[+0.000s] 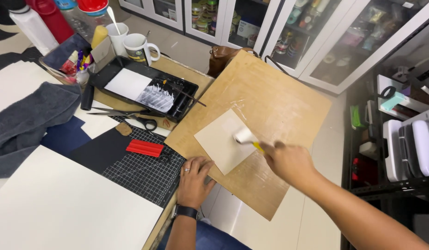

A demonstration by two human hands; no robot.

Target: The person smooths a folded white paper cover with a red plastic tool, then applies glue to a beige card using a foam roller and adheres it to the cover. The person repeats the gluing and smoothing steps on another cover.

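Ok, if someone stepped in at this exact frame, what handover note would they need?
Right hand: closed around the yellow handle of a small foam roller, whose head sits on the pale sheet.
Left hand: flat, fingers spread, pressing the near edge of the wooden board beside that sheet.
The board overhangs the table, tilted; the sheet lies near its middle.
The black tray with white paint and a thin brush sits behind; scissors and a red bar lie on the cutting mat.
Done: shiny smears show on the board above the sheet.
Left: how much of the sheet is coated cannot be told.
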